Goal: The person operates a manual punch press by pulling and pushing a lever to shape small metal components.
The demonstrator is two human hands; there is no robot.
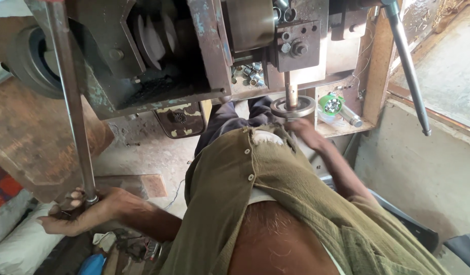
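A large, worn metal machine [158, 56] fills the top of the view, its lower edge hanging just above the person's olive shirt [275, 198]. A long steel rod [72, 102] runs down from the machine's left side, beside a rusty brown plate [31, 137]. Its lower end is gripped by the left hand [77, 211], fingers clamped around it, low over the floor clutter. A second, free lever [408, 66] slants down at the right, with open room beside it toward the concrete wall. Under the machine's centre a small round handwheel [294, 107] is reached by the right hand [309, 133]; motion blur hides it, so its fingers cannot be told.
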